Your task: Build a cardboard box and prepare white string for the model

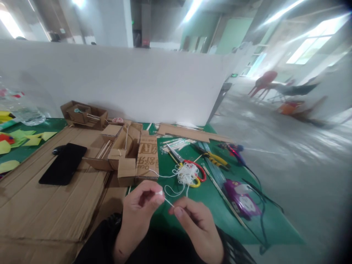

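Note:
My left hand (141, 205) pinches a small white piece (159, 193) between thumb and fingertips; its exact kind is too small to make out. From it a short white string (169, 202) runs taut down to my right hand (195, 223), whose thumb and forefinger are closed on it. Just beyond my hands lies a loose tangle of white string (187, 173), with strands trailing toward me and leftward. Under that tangle are scissors with red handles (202, 172) and another pair of yellow handles (195, 182). Left of the string stands a cardboard construction (126, 150) with box-like sections and thin sticks.
Flat cardboard sheets (49, 209) cover the left side, bearing a black phone-like slab (64, 164). On the green tabletop (264, 227) lie yellow-handled pliers (217, 159), a purple packet (242, 200), a corded tool (233, 152) and thin sticks (178, 143). A white partition (123, 84) rises behind.

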